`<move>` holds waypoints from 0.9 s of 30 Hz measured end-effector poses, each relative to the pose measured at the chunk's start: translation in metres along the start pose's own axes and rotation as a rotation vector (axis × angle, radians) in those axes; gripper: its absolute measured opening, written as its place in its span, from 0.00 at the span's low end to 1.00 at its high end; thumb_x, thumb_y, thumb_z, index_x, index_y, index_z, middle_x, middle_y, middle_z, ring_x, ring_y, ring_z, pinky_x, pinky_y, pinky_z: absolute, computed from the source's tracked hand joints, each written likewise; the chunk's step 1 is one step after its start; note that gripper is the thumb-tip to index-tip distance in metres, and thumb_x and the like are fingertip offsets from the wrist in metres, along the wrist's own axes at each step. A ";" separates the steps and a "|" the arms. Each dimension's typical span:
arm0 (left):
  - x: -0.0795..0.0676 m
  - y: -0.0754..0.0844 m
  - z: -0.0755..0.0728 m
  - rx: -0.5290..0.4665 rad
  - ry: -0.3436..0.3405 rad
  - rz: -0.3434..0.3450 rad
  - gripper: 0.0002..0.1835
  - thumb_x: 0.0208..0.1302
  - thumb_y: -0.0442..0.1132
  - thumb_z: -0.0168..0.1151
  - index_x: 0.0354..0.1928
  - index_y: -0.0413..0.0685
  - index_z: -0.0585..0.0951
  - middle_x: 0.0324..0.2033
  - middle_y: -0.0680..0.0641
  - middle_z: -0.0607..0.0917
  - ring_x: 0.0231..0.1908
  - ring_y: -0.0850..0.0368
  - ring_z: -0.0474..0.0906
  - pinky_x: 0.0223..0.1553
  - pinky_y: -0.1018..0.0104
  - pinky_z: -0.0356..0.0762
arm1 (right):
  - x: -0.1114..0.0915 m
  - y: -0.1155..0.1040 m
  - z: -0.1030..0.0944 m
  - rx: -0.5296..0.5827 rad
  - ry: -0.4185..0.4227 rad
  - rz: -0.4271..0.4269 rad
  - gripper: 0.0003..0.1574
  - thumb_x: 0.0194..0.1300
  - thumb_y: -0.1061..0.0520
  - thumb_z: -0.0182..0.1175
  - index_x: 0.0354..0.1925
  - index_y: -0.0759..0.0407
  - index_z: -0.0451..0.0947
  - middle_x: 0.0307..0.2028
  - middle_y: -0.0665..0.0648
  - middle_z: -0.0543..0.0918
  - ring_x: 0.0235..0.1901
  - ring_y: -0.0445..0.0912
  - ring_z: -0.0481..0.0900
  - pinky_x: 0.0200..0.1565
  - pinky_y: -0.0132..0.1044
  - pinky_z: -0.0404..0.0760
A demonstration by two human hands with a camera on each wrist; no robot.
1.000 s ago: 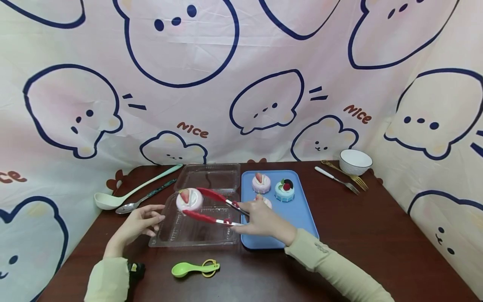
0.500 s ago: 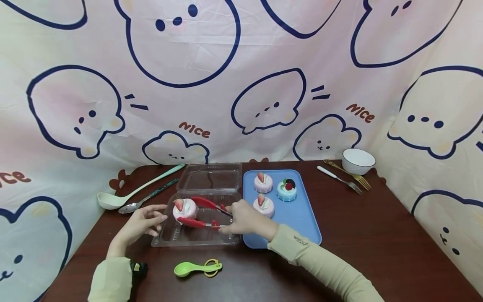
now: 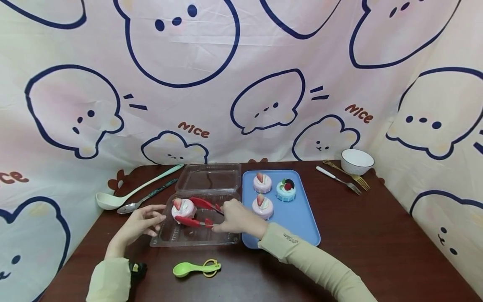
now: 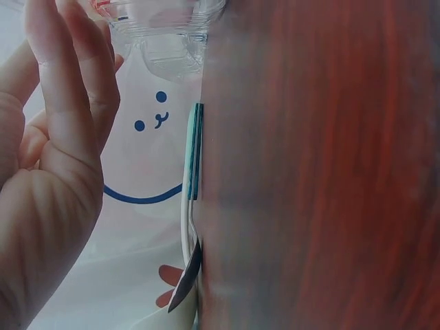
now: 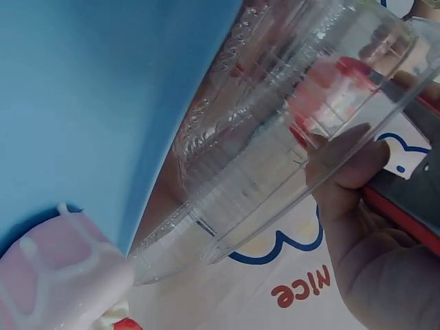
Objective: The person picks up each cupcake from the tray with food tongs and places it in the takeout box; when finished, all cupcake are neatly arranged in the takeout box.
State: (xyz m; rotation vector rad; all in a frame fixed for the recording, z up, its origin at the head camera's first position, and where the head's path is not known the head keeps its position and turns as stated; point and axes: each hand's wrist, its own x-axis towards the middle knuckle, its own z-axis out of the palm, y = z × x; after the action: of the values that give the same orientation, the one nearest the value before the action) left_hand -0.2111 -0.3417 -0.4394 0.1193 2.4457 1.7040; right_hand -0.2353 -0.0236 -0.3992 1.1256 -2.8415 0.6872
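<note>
In the head view my right hand [image 3: 234,216] grips red-tipped tongs [image 3: 201,203] over the clear plastic container [image 3: 211,241]. Between the tong tips is a pink cake with a strawberry slice [image 3: 183,211], low in the container's left part. Whether the tips still press on it, I cannot tell. My left hand [image 3: 141,224] is at the container's left edge, fingers loosely bent; its fingertips reach the rim. On the blue tray [image 3: 298,226] sit two more pink strawberry cakes, a back one [image 3: 262,183] and a front one [image 3: 262,208], plus a light-blue cake [image 3: 286,191].
A pale green ladle [image 3: 113,201] and a metal spoon [image 3: 132,206] lie left of the container. In front is a green measuring spoon [image 3: 185,269]. At the back right are a white-handled fork [image 3: 336,178], a gold fork [image 3: 358,180] and a white bowl [image 3: 356,161].
My right hand has moved left and the tongs have lowered the pink cake into the container's left part. The front cake on the tray has come into full view. The left hand stays put.
</note>
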 end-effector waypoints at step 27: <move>0.002 -0.001 0.001 0.005 0.006 0.008 0.31 0.60 0.41 0.60 0.61 0.33 0.63 0.34 0.40 0.78 0.24 0.55 0.76 0.25 0.60 0.81 | -0.004 -0.005 -0.001 0.020 -0.018 0.052 0.22 0.44 0.45 0.70 0.11 0.54 0.71 0.04 0.46 0.61 0.04 0.36 0.56 0.06 0.25 0.54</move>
State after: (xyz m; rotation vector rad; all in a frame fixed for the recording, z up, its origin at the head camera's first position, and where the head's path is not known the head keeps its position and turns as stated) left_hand -0.2130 -0.3408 -0.4405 0.1252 2.4570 1.7036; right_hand -0.2289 -0.0241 -0.3971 1.0692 -2.8946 0.7139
